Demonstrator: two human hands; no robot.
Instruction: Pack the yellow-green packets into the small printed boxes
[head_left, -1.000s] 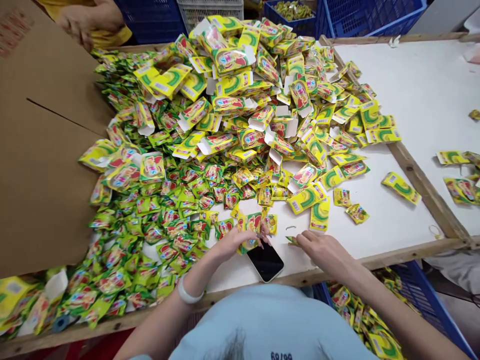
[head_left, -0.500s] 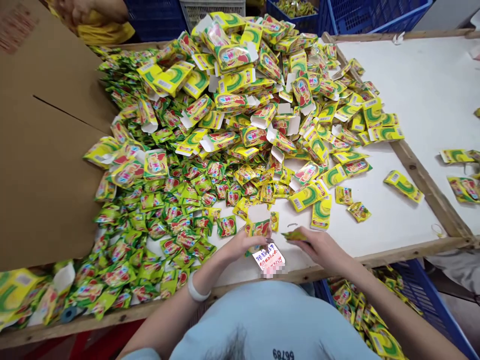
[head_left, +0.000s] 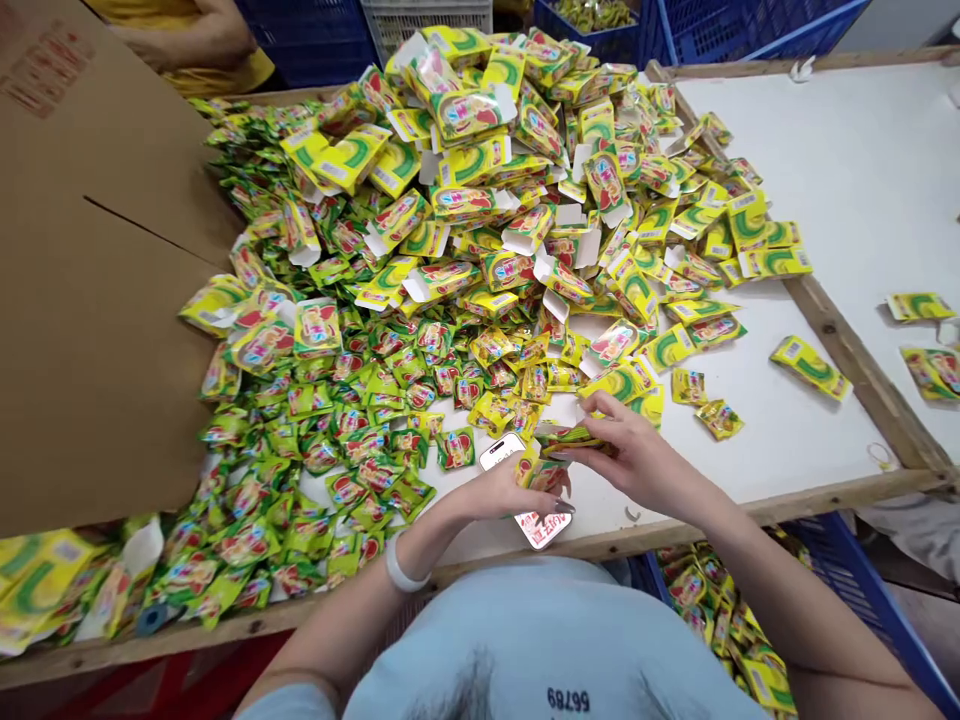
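Yellow-green foil sachets (head_left: 559, 437) are pinched flat between the thumb and fingers of the right hand (head_left: 634, 455), which hovers just above the white table (head_left: 787, 440). Directly beside it, touching at the fingertips, the left hand (head_left: 517, 488) is curled around a small printed carton (head_left: 536, 470), whose open end faces the sachets. Beneath the left hand lies a phone (head_left: 536, 522), partly covered, its screen lit, at the near table edge. Beyond both hands spreads a large heap of loose sachets (head_left: 337, 420), with a pile of open cartons (head_left: 480, 160) farther off. Far left of the left hand stands a cardboard box (head_left: 82, 330). Below the right forearm, a blue crate (head_left: 847, 590) holds more sachets.
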